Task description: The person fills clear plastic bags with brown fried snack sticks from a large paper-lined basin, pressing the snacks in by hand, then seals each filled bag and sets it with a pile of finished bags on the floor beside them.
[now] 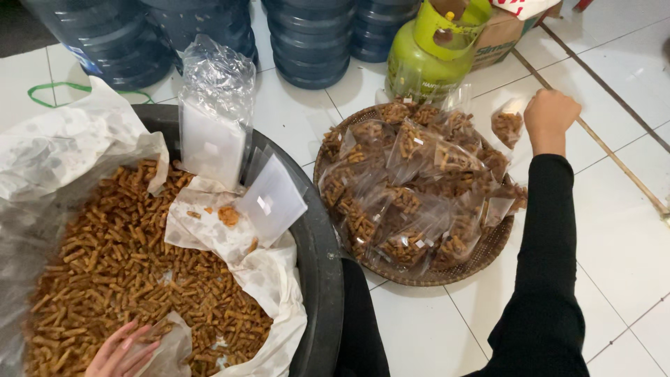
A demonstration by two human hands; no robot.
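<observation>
Presently the right hand (550, 119), clenched on a filled snack bag (507, 126), is setting it at the woven tray's (488, 253) far edge, while the left hand (122, 351), released, is resting on loose snack sticks (125, 258) in the tub's (322, 265) near corner; next probably scooping.

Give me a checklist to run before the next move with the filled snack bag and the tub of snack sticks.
1. Right hand grips filled snack bag: ok.
2. Bag sealed: cannot tell.
3. Woven tray has flat room left: not ok, bags are heaped.
4. Left hand reaches snack sticks in black tub: ok.
5. Empty plastic bags within reach on the tub rim: ok.
</observation>
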